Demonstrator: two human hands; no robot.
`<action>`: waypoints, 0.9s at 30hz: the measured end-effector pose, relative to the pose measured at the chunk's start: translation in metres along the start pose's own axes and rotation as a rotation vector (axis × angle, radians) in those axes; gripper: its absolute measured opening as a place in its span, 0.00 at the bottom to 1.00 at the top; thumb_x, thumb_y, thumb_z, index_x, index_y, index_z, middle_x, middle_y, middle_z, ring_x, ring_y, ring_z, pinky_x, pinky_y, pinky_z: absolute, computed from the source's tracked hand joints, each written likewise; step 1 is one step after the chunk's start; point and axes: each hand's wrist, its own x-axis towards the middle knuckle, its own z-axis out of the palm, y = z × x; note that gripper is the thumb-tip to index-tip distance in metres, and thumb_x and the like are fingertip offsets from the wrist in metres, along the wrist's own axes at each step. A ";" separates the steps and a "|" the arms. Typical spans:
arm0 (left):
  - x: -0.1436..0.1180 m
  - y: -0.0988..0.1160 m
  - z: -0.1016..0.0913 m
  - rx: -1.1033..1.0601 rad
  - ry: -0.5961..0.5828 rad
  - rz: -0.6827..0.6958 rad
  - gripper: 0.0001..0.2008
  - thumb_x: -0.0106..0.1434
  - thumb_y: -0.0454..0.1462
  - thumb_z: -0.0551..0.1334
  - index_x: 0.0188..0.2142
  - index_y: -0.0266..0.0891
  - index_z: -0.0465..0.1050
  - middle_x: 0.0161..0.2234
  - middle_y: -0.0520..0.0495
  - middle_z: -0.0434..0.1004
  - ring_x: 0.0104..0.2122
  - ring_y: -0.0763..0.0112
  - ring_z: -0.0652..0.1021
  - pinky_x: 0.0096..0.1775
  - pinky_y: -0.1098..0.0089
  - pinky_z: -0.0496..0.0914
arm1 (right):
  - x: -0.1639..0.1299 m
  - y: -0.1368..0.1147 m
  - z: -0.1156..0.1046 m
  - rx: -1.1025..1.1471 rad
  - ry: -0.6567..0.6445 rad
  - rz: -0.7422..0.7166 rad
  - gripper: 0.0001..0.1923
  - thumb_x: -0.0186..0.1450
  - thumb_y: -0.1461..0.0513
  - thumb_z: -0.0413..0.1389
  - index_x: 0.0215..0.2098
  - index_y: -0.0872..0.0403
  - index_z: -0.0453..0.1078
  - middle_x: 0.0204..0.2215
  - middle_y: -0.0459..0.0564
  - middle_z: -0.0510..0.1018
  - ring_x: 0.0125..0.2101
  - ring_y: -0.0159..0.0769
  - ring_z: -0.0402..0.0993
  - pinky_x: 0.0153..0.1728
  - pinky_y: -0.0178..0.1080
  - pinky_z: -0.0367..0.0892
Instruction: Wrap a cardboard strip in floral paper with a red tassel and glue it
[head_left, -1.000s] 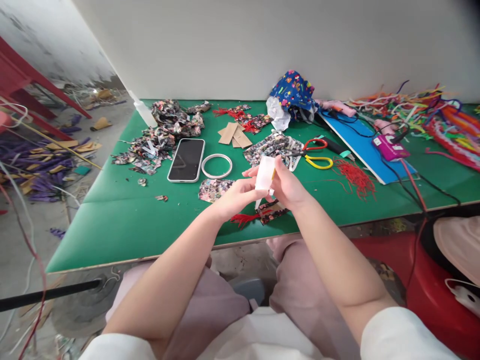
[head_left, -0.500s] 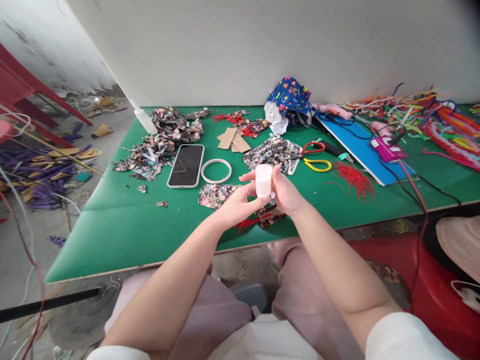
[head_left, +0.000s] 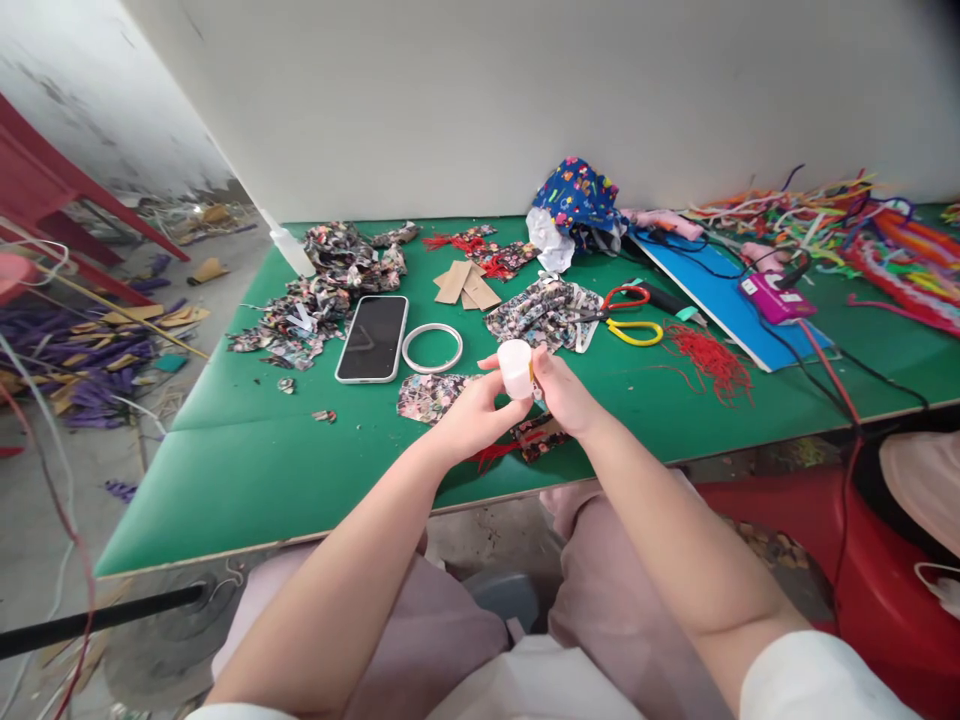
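Note:
Above the front part of the table, my left hand [head_left: 478, 412] is closed around a small white cylinder [head_left: 515, 370], thumb and fingers on its near and left sides. My right hand [head_left: 564, 392] presses against its right side with bent fingers, partly hidden behind it. A small yellowish bit shows between the cylinder and my right fingers. Whether the cylinder is hollow I cannot tell. Below my hands lie a flowered fabric piece [head_left: 429, 397] and a dark flowered piece [head_left: 546, 438] with red threads [head_left: 496, 456].
On the green table [head_left: 247, 480] lie a phone [head_left: 373, 340], a white ring [head_left: 433, 348], cardboard pieces [head_left: 466, 287], scissors [head_left: 634, 331], red threads [head_left: 712, 362] and crumpled flowered fabric [head_left: 341, 270]. A white bottle [head_left: 292, 252] stands behind. Cords run past a purple power block [head_left: 776, 298] at right.
The white cylinder has tipped so its top end faces me more, and it has shifted slightly left. Both hands remain on it, with the right fingers slightly lower.

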 end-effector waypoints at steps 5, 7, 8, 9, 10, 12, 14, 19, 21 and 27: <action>0.001 -0.002 0.000 0.045 0.012 0.014 0.09 0.58 0.38 0.55 0.35 0.35 0.69 0.35 0.49 0.75 0.36 0.65 0.73 0.40 0.68 0.68 | 0.000 0.002 0.001 -0.138 0.003 -0.093 0.36 0.56 0.37 0.46 0.43 0.56 0.73 0.42 0.54 0.76 0.47 0.43 0.71 0.49 0.43 0.63; 0.001 -0.004 0.000 0.027 0.025 0.033 0.09 0.58 0.36 0.55 0.36 0.36 0.69 0.36 0.48 0.75 0.37 0.65 0.73 0.40 0.69 0.68 | 0.000 0.005 0.000 -0.218 0.022 -0.096 0.31 0.56 0.40 0.52 0.44 0.56 0.72 0.42 0.54 0.76 0.47 0.44 0.70 0.49 0.44 0.61; 0.001 -0.005 0.000 0.025 0.031 0.042 0.09 0.58 0.36 0.55 0.36 0.36 0.69 0.37 0.48 0.74 0.37 0.66 0.73 0.40 0.69 0.68 | 0.000 0.006 0.000 -0.249 0.029 -0.095 0.29 0.57 0.42 0.53 0.44 0.56 0.72 0.42 0.54 0.76 0.47 0.44 0.70 0.50 0.44 0.61; 0.001 -0.007 0.000 0.031 0.037 0.049 0.08 0.57 0.36 0.55 0.36 0.36 0.69 0.37 0.48 0.74 0.37 0.66 0.73 0.40 0.69 0.68 | 0.000 0.007 0.000 -0.267 0.034 -0.101 0.28 0.57 0.43 0.54 0.44 0.56 0.72 0.42 0.54 0.76 0.46 0.43 0.70 0.50 0.45 0.61; 0.001 -0.008 0.000 0.047 0.042 0.053 0.08 0.57 0.36 0.55 0.36 0.36 0.69 0.37 0.47 0.74 0.37 0.65 0.73 0.39 0.68 0.68 | 0.000 0.007 0.000 -0.270 0.037 -0.112 0.28 0.58 0.44 0.53 0.44 0.56 0.72 0.42 0.54 0.75 0.46 0.43 0.70 0.49 0.45 0.61; 0.002 -0.011 -0.001 0.094 0.057 0.052 0.08 0.57 0.37 0.55 0.36 0.36 0.68 0.37 0.46 0.73 0.37 0.65 0.72 0.38 0.68 0.67 | 0.001 0.008 -0.001 -0.260 0.047 -0.131 0.27 0.58 0.44 0.53 0.44 0.55 0.72 0.42 0.53 0.76 0.45 0.42 0.70 0.49 0.44 0.61; 0.002 -0.013 -0.002 0.127 0.075 0.055 0.08 0.57 0.37 0.55 0.35 0.36 0.68 0.35 0.46 0.72 0.36 0.65 0.72 0.38 0.68 0.67 | 0.001 0.008 -0.001 -0.281 0.067 -0.122 0.25 0.57 0.45 0.55 0.43 0.54 0.72 0.42 0.52 0.76 0.45 0.41 0.70 0.48 0.42 0.62; 0.002 -0.014 0.000 0.140 0.080 0.053 0.08 0.58 0.39 0.55 0.34 0.36 0.67 0.33 0.48 0.72 0.33 0.68 0.71 0.35 0.70 0.66 | 0.001 0.011 -0.001 -0.240 0.083 -0.078 0.22 0.60 0.47 0.54 0.42 0.54 0.72 0.40 0.51 0.76 0.44 0.39 0.71 0.47 0.40 0.63; 0.003 -0.013 0.001 0.144 0.075 0.037 0.09 0.59 0.40 0.55 0.33 0.36 0.68 0.32 0.49 0.72 0.32 0.69 0.71 0.33 0.70 0.65 | 0.002 0.015 -0.001 -0.182 0.081 -0.078 0.21 0.61 0.48 0.53 0.42 0.55 0.71 0.39 0.51 0.76 0.44 0.39 0.71 0.46 0.40 0.63; 0.004 -0.012 0.002 0.140 0.076 -0.008 0.09 0.58 0.41 0.56 0.31 0.36 0.67 0.30 0.49 0.73 0.30 0.70 0.71 0.31 0.72 0.64 | 0.005 0.022 0.002 -0.122 0.084 -0.050 0.24 0.61 0.45 0.50 0.43 0.55 0.69 0.39 0.51 0.76 0.42 0.38 0.72 0.45 0.40 0.65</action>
